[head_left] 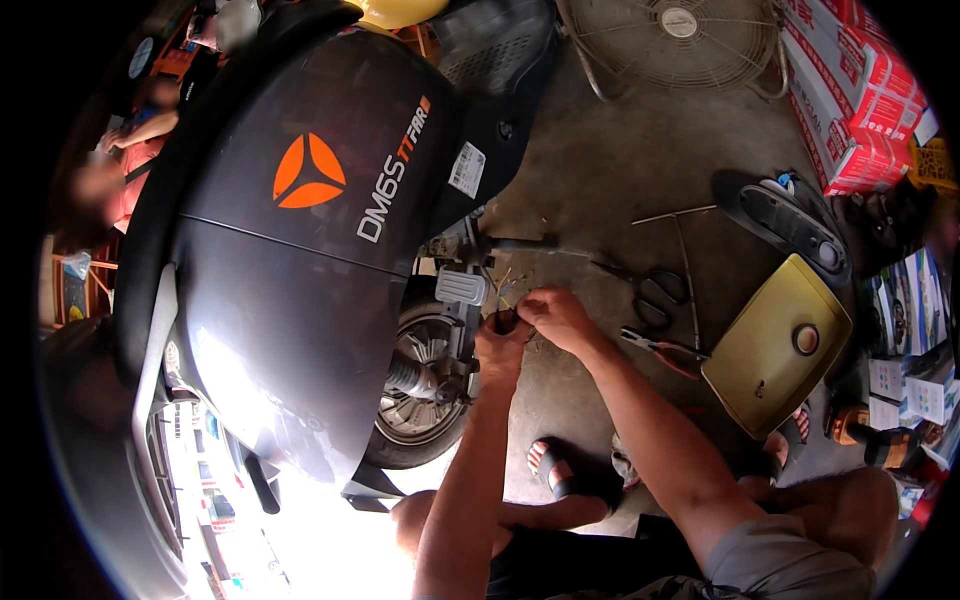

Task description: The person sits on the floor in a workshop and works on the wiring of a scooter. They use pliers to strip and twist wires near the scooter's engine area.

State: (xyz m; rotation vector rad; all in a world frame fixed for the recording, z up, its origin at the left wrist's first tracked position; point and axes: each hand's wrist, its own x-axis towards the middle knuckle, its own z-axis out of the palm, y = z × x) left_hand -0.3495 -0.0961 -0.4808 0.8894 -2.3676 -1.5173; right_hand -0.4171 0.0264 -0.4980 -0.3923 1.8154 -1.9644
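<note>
Bare concrete floor [640, 160], floor fan [680, 40] at top, stacked red-white cartons [850, 90] right, harsh glare lower left

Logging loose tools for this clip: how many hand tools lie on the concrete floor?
3: black-handled scissors, red-handled pliers just below them, and a thin metal T-handle wrench beside both, all right of the hands. Others may be hidden behind the dark scooter.

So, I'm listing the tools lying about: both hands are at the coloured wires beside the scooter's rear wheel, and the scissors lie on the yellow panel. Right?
Not quite. In the head view the scissors lie on the bare concrete floor, left of the yellow panel, not on it. Both the left hand and right hand are at the wires beside the rear wheel.
</note>
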